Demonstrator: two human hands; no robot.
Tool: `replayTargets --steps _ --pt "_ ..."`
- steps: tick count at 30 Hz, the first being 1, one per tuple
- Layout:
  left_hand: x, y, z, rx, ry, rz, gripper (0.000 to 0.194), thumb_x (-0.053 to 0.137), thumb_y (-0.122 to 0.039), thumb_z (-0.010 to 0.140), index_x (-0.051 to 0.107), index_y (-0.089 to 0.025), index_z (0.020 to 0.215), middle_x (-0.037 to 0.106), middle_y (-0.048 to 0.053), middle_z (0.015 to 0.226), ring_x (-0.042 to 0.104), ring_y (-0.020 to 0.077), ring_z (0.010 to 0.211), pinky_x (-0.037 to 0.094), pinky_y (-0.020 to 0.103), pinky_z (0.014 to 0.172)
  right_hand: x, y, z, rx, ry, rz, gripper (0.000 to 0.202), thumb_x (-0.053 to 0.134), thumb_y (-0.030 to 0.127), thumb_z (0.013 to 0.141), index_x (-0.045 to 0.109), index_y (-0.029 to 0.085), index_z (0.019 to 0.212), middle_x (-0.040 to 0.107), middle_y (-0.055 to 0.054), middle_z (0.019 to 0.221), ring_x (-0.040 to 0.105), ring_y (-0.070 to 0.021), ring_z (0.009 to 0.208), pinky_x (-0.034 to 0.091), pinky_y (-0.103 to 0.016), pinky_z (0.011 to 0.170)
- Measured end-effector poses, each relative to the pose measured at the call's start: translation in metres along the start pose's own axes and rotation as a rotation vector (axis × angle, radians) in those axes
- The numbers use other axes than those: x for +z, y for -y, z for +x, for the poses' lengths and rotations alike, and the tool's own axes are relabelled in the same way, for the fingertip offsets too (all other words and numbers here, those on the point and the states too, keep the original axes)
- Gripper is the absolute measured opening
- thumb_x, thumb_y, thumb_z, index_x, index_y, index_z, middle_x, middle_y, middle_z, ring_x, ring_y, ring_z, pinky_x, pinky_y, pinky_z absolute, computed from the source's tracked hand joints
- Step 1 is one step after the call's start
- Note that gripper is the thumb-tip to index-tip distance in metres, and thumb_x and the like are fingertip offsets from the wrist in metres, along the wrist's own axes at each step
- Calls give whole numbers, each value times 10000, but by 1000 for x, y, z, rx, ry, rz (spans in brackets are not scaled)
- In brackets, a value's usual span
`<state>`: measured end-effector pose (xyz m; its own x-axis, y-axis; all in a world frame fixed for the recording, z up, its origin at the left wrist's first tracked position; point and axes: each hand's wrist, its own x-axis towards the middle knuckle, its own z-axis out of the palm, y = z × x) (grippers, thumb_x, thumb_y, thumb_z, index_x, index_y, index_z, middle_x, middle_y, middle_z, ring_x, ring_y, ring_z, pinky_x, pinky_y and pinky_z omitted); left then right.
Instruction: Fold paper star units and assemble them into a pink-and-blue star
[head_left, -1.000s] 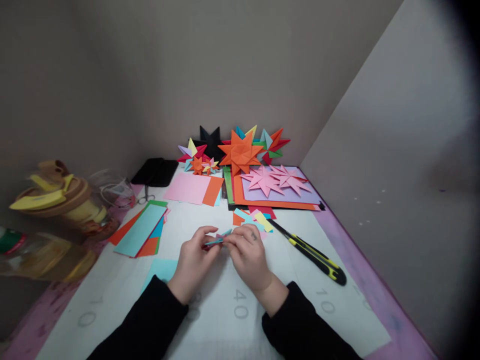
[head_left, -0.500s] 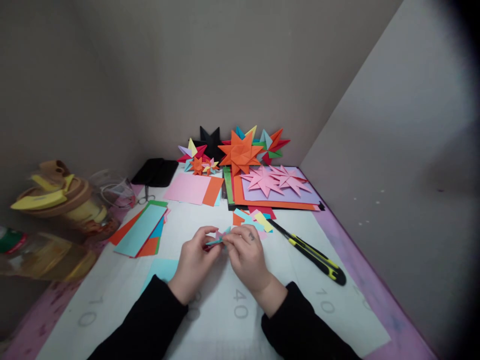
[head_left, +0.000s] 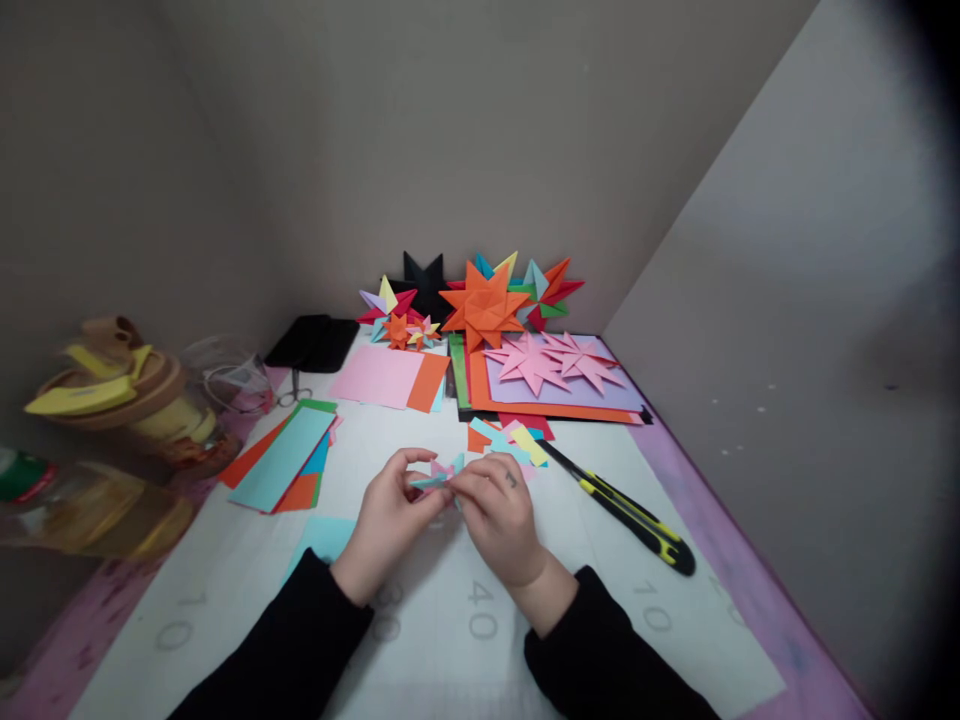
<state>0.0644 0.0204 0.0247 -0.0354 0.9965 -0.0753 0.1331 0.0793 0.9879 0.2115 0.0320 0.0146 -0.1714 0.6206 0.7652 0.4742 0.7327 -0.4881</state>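
A small folded paper star (head_left: 438, 477), pale blue and pink, is pinched between both hands above the white sheet. My left hand (head_left: 397, 507) grips its left side with thumb and fingers. On its right side, my right hand (head_left: 499, 508) closes on it with the fingertips, which cover part of the folds. Just beyond my right hand lie small coloured paper scraps (head_left: 529, 445). A black and yellow utility knife (head_left: 626, 515) rests to the right, blade toward the scraps. A light blue sheet (head_left: 328, 537) lies partly beneath my left wrist.
Coloured paper strips (head_left: 289, 455) lie at left, near scissors (head_left: 295, 392). A bottle (head_left: 90, 510) and a lidded cup (head_left: 142, 400) stand at the left edge. Behind are pink stars (head_left: 529, 362) on stacked sheets, a large orange star (head_left: 485, 305) and a black pouch (head_left: 313, 343).
The paper star has tilted slightly between my fingers, and more of its pink and blue points show. Both hands stay nearly in place; the whole view has shifted a little.
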Motion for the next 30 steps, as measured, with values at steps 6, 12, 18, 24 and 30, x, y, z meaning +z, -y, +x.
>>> replayTargets --steps 6,12,18,24,30 --pt "1 -3 2 -53 19 -80 411 676 -222 662 493 -180 1028 604 -54 627 574 99 550 431 178 505 -2 -1 -1 -15 26 -5 269 511 58 816 664 241 942 601 -42 786 514 -188 792 474 -368 707" --pt "0 -3 0 -36 5 -38 384 659 -224 672 496 -183 1017 601 -51 640 573 104 555 427 187 508 -2 -1 -1 -11 36 -25 230 541 67 811 667 223 923 607 -48 771 506 -191 778 477 -380 717" --pt "1 -2 1 -31 -2 -30 375 661 -227 676 501 -185 1013 600 -54 638 568 100 544 419 180 492 -3 -1 1 -43 19 -57 250 544 60 805 672 238 925 605 -43 751 492 -195 775 478 -381 718" --pt "1 -2 1 -53 26 -73 385 660 -207 670 494 -178 1017 629 -42 657 597 111 567 447 189 515 -3 0 3 -59 12 -69 237 544 48 798 670 229 887 597 -45 742 477 -196 777 472 -375 709" --pt "0 1 -2 19 -16 33 358 643 -226 702 505 -187 1030 672 -13 739 637 140 632 471 218 558 -2 1 3 0 41 -27 182 526 70 814 634 215 829 585 -43 744 481 -197 776 468 -381 725"
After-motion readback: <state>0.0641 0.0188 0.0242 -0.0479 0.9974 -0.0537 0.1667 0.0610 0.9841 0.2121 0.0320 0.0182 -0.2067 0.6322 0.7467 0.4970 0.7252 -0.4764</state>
